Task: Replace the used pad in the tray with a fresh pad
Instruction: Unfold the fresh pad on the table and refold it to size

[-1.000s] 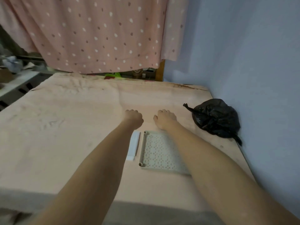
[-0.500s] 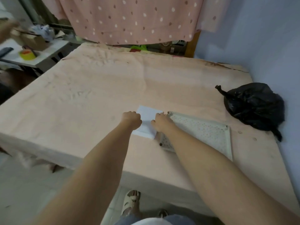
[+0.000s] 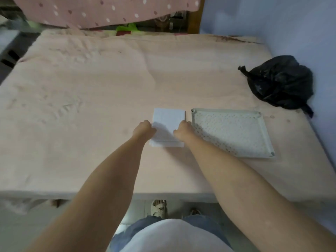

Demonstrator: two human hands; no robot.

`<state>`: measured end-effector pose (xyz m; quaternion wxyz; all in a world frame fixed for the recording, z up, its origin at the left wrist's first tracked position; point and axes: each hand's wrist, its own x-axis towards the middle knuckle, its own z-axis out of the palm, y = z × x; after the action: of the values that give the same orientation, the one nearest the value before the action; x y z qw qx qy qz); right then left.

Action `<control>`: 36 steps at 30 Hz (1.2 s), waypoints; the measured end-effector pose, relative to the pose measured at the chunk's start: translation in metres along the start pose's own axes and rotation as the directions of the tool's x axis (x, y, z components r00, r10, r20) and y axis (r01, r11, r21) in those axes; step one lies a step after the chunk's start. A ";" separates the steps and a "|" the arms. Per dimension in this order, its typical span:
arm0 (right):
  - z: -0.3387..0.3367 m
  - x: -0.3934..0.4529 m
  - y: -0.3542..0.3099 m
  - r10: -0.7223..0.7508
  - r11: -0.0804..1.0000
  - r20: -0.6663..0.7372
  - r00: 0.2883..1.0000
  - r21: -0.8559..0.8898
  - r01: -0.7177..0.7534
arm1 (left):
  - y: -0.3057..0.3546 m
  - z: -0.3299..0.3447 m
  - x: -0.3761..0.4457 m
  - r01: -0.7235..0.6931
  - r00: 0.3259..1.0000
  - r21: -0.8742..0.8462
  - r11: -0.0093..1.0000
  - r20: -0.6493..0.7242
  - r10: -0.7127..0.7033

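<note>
Head view: the left hand [image 3: 144,128] and right hand [image 3: 183,129] grip the side edges of a folded white pad [image 3: 168,122], fingers curled onto it. The pad lies on the pink-covered bed [image 3: 91,106], just left of the perforated tray [image 3: 236,132]; a black bag [image 3: 280,84] sits by the wall.

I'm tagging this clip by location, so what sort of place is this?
Probably a bedroom at home: a wide pink-sheeted bed used as the work surface, a dotted pink curtain behind it, and a tied black bag by the wall.

Single head view, looking forward-down over bed [image 3: 91,106], arm's-reach close.
</note>
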<state>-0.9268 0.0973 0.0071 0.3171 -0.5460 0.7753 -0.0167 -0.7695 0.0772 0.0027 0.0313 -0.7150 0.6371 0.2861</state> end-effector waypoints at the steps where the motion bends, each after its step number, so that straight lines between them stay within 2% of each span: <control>1: 0.002 0.000 0.000 0.026 0.999 0.001 1.000 0.021 -0.026 | -0.001 0.002 0.005 0.024 1.000 -0.056 0.998 0.011 -0.023; 5: 0.010 0.003 -0.001 0.098 0.994 -0.010 0.995 0.055 -0.097 | -0.007 0.007 0.026 0.162 0.986 -0.344 0.925 0.096 -0.137; 7: 0.010 0.005 -0.002 0.125 0.991 -0.014 0.992 0.050 -0.124 | -0.004 0.009 0.028 0.207 0.977 -0.552 0.808 0.153 -0.145; 9: 0.008 0.007 -0.004 0.150 0.986 -0.023 0.988 0.076 -0.148 | -0.002 0.010 0.028 0.248 0.968 -0.677 0.693 0.197 -0.154; 12: 0.003 0.013 -0.006 0.174 0.976 -0.014 0.985 0.136 -0.170 | -0.006 0.010 0.033 0.279 0.959 -0.719 0.636 0.238 -0.152; 14: 0.000 0.014 -0.007 0.204 0.952 0.008 0.979 0.234 -0.200 | -0.007 0.009 0.033 0.292 0.955 -0.732 0.615 0.261 -0.143; 18: 0.001 0.014 -0.002 0.259 0.746 0.079 0.963 0.617 -0.251 | -0.007 0.006 0.026 0.271 0.962 -0.745 0.610 0.226 -0.152; 22: 0.000 0.005 -0.001 0.131 0.658 0.058 0.990 0.741 -0.131 | -0.015 -0.001 0.001 0.199 0.980 -0.841 0.503 0.158 -0.124; 26: 0.008 -0.022 -0.008 -0.018 0.537 0.132 0.991 0.837 -0.102 | -0.042 -0.009 -0.040 0.121 0.991 -0.925 0.360 0.089 -0.104; 31: 0.027 -0.050 -0.030 -0.255 0.516 0.216 0.943 0.855 -0.057 | -0.080 -0.012 -0.095 0.063 0.974 -0.969 0.239 0.008 -0.224; 36: 0.050 -0.066 -0.061 -0.414 0.585 0.325 0.850 0.810 -0.025 | -0.115 -0.002 -0.140 0.029 0.901 -0.992 0.119 -0.026 -0.434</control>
<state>-0.8374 0.1451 0.0209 0.7027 -0.4193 0.5144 -0.2563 -0.6656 0.2229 0.0306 -0.4929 -0.6888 0.1732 0.5026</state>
